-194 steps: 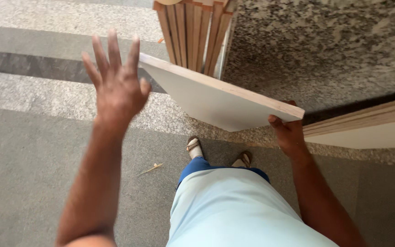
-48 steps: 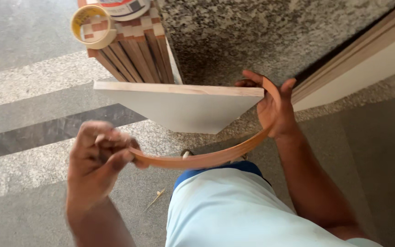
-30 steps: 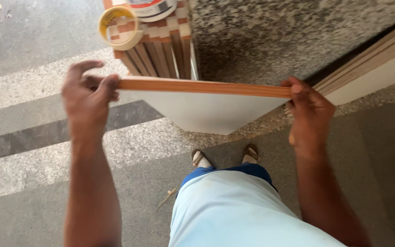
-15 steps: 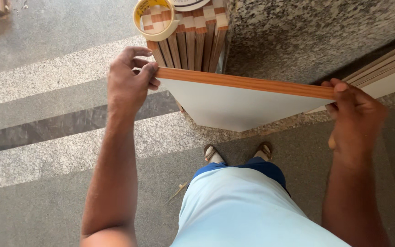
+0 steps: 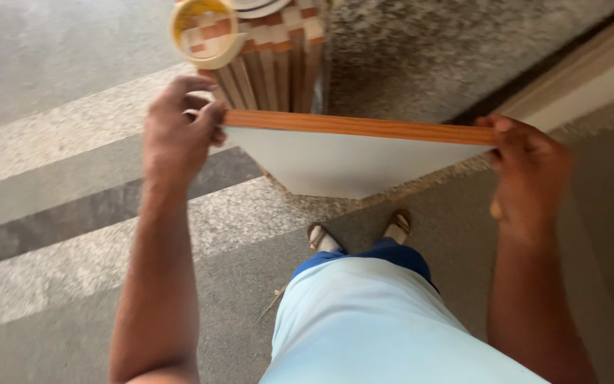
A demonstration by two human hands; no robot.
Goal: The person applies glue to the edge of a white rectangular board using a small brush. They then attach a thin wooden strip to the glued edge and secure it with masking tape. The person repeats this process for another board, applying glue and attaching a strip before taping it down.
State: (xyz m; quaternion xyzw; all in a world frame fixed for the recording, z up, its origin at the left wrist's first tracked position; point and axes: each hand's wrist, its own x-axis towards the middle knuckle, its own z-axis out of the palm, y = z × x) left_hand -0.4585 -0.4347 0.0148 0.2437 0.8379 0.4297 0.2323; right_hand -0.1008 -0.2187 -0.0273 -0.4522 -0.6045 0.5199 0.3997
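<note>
Left hand (image 5: 175, 135) pinches the left end of the thin orange-brown wood-grain edge strip (image 5: 357, 128), with the fingers closed on it at the near-left corner of the flat white rectangular board (image 5: 339, 163). Right hand (image 5: 531, 178) presses the right end of the same strip, fingers closed over the board corner. The strip lies along the upper edge of the board, which is held between both hands above the speckled stone floor (image 5: 58, 135). Far behind stands a bundle of upright wooden slats (image 5: 271, 64) with a yellowish tape roll (image 5: 204, 32) on top. I judge the step is laying the strip on the edge; a following move would need even pressure along its length, so it sits straight
</note>
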